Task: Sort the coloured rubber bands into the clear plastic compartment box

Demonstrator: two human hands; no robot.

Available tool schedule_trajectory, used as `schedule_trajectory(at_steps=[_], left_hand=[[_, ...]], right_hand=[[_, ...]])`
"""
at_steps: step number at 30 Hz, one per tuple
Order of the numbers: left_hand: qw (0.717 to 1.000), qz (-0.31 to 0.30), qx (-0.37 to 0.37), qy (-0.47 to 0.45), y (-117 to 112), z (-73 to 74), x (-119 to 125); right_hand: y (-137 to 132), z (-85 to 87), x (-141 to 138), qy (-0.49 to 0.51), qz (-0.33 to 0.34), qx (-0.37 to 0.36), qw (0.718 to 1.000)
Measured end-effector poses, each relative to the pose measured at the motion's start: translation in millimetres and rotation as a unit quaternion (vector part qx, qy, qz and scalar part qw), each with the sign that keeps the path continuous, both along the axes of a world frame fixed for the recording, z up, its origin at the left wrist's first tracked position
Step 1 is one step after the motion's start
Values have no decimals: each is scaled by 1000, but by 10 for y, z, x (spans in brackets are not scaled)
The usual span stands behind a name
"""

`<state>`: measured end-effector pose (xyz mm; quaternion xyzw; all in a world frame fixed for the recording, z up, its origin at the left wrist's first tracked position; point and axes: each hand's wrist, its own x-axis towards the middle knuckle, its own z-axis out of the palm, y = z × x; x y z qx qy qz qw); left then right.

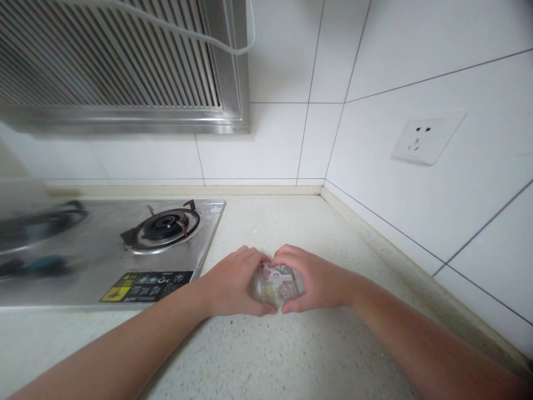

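A small clear plastic box (277, 282) is between my hands on or just above the countertop. Through its lid show small pale, yellowish and pinkish pieces, too small to name. My left hand (237, 282) curves round the box's left side, thumb at the near edge and fingers at the far edge. On the other side my right hand (318, 279) grips it the same way. The fingertips of both hands almost meet at the front and back. The underside of the box is hidden.
The speckled pale countertop (287, 361) runs to a tiled wall (275, 144). A steel gas stove (104, 222) with a burner (166, 225) lies to the left, beneath a range hood (225, 116) with a hanging white cable (200, 38). A socket (428, 139) is on the right wall.
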<state>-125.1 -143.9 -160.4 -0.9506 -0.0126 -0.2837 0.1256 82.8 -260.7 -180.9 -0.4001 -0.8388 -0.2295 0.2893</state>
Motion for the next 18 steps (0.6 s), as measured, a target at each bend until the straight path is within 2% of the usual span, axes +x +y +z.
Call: schedule_trajectory(at_steps=[18], left_hand=[[1000, 3, -13, -18, -28, -38, 47]], right_hand=[[-48, 15, -50, 14, -55, 3, 998]])
